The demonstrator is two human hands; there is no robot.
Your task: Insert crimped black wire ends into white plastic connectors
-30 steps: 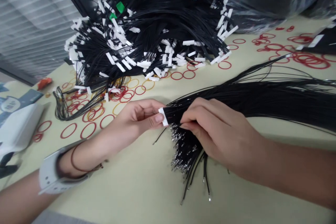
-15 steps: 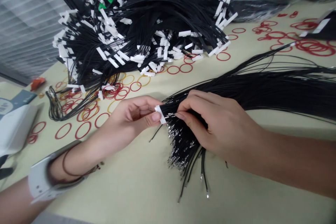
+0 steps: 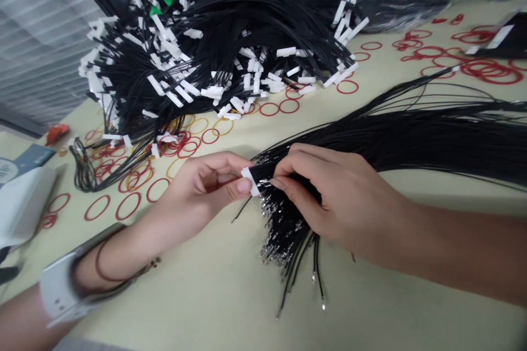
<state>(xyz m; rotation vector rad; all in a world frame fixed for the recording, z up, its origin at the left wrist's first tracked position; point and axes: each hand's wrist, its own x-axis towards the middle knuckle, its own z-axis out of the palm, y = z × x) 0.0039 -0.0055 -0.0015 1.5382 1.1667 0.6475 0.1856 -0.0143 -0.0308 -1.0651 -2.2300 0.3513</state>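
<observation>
white connector [image 3: 251, 182] and black wires [image 3: 432, 142], in my fingers
the connector is a small, narrow strip, tilted with its far end leaning left, pinched in my left hand [image 3: 201, 189]; black strands meet its right side along the far part. by its near part, my right hand [image 3: 341, 197] pinches a thin wire whose silvery metal tip [image 3: 264, 182] points left at the connector. the black wires run off right in a thick, loose sheaf, and below my fingers many bare metal-tipped ends [image 3: 274, 244] fan out towards the near side.
</observation>
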